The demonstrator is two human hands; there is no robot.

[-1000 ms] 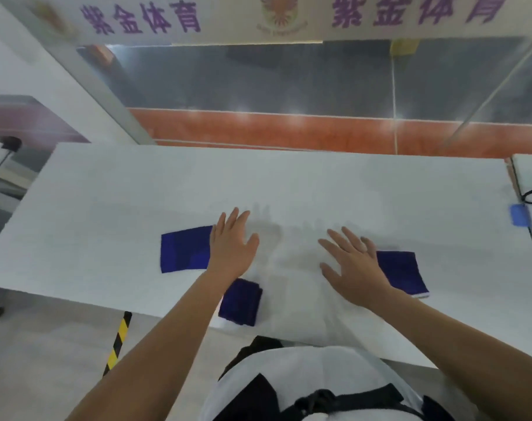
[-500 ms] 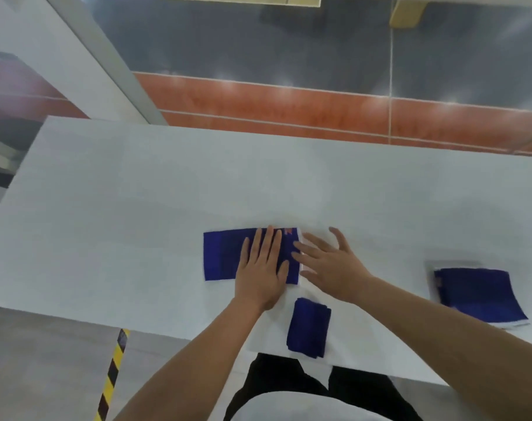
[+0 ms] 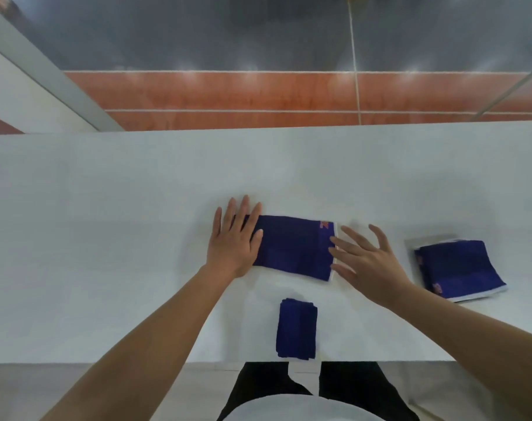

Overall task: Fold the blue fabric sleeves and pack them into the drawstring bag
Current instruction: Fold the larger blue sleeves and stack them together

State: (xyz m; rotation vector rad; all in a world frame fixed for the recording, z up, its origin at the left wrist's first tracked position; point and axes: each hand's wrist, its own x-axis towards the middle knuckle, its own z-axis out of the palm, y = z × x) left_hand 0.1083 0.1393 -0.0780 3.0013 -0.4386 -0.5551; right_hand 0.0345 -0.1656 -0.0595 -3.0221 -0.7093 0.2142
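Blue sleeve (image 3: 292, 247) is laid out flat, long side across, in the middle of the white surface (image 3: 106, 238), and I've got both hands on its ends. My left hand (image 3: 232, 243) lies flat over the left end, fingers straight and close together, gripping nothing. It's just weight to pin the cloth so it can't slide. My right hand (image 3: 369, 262) is spread wide with its fingertips at the white-edged right end, also holding nothing. I read that as smoothing and squaring the piece before the fold, not a pick-up.

Down near the front edge sits a folded sleeve (image 3: 296, 328), a compact upright block apart from the working one. It looks parked close to me so it stays out of the way and easy to collect. Off to the right, well clear of my right hand, lies a third sleeve (image 3: 459, 268), flat and skewed, apparently waiting its turn.

So by my call we're mid-fold: one done, one under the hands, one to go. Packing hasn't begun, and I cannot pick out the drawstring bag from here. The next fold wants the right end lifted and carried over while the left stays pinned. Thin cloth like this may creep or wrinkle if the anchor lets go.
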